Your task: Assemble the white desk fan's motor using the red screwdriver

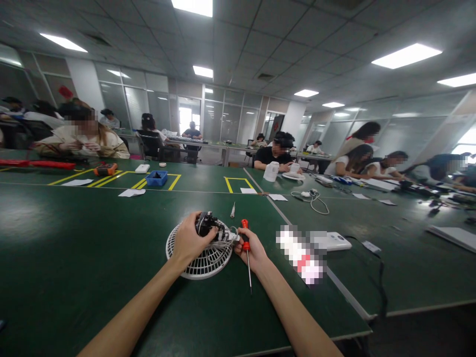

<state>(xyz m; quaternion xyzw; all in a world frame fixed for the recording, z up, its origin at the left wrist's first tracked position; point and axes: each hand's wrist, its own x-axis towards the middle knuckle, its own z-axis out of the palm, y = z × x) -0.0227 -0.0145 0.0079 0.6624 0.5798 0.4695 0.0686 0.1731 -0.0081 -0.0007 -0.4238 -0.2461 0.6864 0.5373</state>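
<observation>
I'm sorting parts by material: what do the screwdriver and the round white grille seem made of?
Screwdriver: handle likely smooth plastic, bright red and black; shaft likely polished metal, thin and silvery. Grille: probably matte molded plastic, white and evenly ribbed, though painted metal is possible.

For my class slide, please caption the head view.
Left hand grips a black motor assembly over a white fan grille; right hand holds a red-and-black screwdriver.

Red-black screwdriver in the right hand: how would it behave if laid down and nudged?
The screwdriver is likely stiff: straight, slim metal shaft. Probably handle-heavy, since the handle looks much thicker than the shaft. It might roll, as the handle looks roundish.
</observation>
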